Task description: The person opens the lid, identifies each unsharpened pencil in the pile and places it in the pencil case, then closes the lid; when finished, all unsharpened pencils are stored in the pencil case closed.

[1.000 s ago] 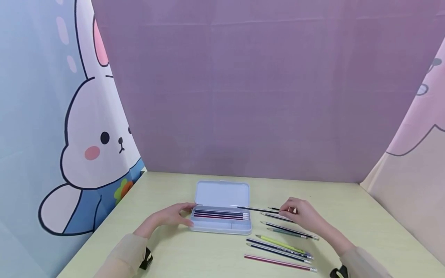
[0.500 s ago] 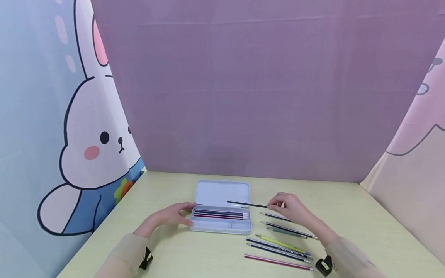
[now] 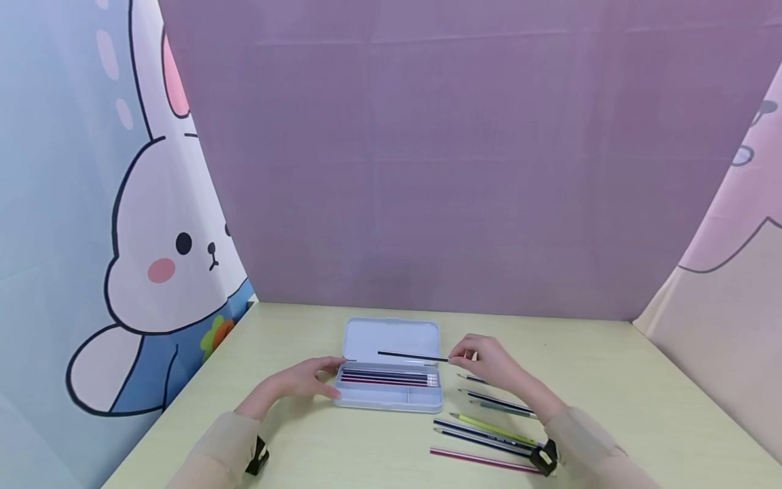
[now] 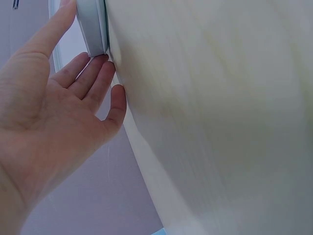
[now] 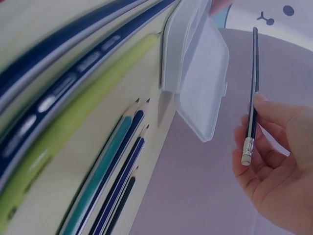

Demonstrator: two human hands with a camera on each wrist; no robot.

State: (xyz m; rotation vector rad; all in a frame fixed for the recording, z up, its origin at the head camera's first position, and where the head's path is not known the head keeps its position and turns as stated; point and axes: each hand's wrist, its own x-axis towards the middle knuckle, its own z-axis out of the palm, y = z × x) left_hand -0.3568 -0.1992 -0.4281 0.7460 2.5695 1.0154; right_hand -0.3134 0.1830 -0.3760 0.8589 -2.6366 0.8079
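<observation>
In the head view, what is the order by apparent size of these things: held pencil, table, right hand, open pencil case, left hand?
1. Table
2. Open pencil case
3. Left hand and right hand: they look alike, so I do not rank them
4. Held pencil, long but very thin

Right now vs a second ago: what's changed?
The right hand moved left and slightly up in the head view, carrying the dark pencil it already held; the pencil's far end now reaches further across the open lid. Nothing visibly newly gripped or released. Unchanged: left hand at the left end of the case, the pencils inside.
</observation>
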